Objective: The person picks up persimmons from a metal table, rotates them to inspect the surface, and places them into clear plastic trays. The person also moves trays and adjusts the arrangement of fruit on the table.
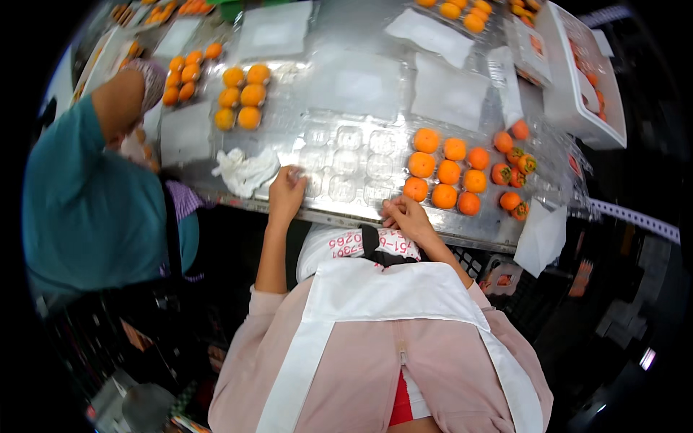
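Observation:
A clear plastic tray (346, 162) with several moulded wells lies at the front of the metal table (287, 130); no fruit sits in its wells. My left hand (287, 192) pinches the tray's left edge, fingertips slightly blurred. At the front right corner, the curled fingers of my right hand (410, 216) hold the rim. Just right of it stand rows of orange persimmons (448, 172), calyx side down. Farther right are loose persimmons (511, 168), some showing green calyxes. A crumpled white cloth (246, 170) lies beside my left hand.
Filled persimmon trays (242, 97) stand at the left. Stacked white foam sheets (449, 89) lie behind the tray. A white box (584, 81) holding persimmons is at the right, with a paper sheet (541, 235) over the table edge. A co-worker (103, 200) stands close on the left.

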`<state>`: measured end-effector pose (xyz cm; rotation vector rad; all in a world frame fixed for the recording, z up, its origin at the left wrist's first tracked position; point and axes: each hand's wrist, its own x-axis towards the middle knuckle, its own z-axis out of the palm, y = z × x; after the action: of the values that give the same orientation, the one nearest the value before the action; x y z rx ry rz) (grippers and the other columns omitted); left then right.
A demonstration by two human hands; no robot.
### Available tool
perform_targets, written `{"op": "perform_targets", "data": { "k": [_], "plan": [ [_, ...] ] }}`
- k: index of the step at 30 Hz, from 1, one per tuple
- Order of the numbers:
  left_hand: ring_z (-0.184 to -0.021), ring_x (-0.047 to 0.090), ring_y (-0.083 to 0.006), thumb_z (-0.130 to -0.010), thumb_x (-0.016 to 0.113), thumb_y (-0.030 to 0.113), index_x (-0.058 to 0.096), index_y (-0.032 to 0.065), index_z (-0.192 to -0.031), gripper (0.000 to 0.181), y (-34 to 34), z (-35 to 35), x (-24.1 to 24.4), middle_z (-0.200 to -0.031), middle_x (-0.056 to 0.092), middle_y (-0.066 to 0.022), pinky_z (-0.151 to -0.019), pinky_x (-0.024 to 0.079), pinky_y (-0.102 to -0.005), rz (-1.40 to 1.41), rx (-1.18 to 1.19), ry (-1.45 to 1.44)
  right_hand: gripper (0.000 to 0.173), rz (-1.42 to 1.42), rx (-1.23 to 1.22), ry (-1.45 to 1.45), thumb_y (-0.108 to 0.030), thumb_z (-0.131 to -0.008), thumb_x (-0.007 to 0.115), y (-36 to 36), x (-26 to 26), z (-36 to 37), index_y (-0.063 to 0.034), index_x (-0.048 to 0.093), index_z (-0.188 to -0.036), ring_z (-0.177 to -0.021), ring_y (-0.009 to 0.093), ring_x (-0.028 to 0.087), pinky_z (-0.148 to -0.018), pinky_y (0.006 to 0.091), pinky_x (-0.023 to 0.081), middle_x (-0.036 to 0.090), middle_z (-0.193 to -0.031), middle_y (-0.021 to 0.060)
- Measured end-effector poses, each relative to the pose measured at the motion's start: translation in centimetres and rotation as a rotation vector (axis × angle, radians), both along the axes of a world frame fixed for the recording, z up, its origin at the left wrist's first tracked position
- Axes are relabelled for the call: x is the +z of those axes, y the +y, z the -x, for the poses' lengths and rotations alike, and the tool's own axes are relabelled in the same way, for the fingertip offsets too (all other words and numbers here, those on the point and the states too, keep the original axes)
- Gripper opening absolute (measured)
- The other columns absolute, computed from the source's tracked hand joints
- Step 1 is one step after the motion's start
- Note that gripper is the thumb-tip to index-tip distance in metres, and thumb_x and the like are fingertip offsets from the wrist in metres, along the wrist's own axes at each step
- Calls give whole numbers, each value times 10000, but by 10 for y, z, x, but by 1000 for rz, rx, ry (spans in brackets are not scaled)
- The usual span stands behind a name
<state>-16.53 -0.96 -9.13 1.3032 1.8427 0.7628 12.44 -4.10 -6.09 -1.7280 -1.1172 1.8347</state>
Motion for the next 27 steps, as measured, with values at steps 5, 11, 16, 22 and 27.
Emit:
{"op": "perform_targets", "data": {
  "k": [5, 11, 16, 22, 27],
  "plan": [
    [-730, 516, -108, -825, 612, 46, 499, 19, -944, 166, -17, 18, 33, -832, 516, -28, -614, 434, -239, -178, -47, -57, 179, 15, -264, 404, -151, -898, 588, -6, 14, 8, 2, 503, -857, -723, 160, 658, -571, 252, 531, 629, -803, 110],
    [-655, 449, -40, -828, 631, 39, 456, 66, -963, 224, -46, -8, 88, -789, 468, 10, -498, 337, -177, -202, 41, -547, 133, -320, -405, 449, 25, -831, 535, -22, 65, -1, -35, 433, -770, -732, 163, 670, -598, 250, 535, 648, -952, 176],
    [-672, 496, -97, -858, 575, 141, 492, 11, -1030, 231, -29, -25, 84, -853, 546, -56, -577, 406, -232, -286, -373, -616, 156, -627, -673, 297, 42, -791, 540, -47, 75, -32, -47, 417, -755, -669, 107, 614, -598, 235, 524, 645, -971, 198],
    [-648, 496, -104, -927, 426, 191, 513, -10, -1120, 292, 16, -64, 93, -862, 581, -79, -589, 407, -239, -91, -540, -488, 202, -1035, -1297, -121, -6, -709, 519, -121, 100, -130, -106, 343, -723, -507, 81, 445, -453, 200, 377, 612, -761, 156],
    [-644, 516, -86, -940, 452, 157, 583, 23, -1030, 208, 31, -88, 90, -814, 601, -50, -581, 405, -225, 4, -541, -347, 132, -1097, -1899, -348, 38, -643, 415, -242, 91, -210, -82, 361, -654, -544, 116, 463, -483, 192, 380, 514, -671, 65]
  ]
}}
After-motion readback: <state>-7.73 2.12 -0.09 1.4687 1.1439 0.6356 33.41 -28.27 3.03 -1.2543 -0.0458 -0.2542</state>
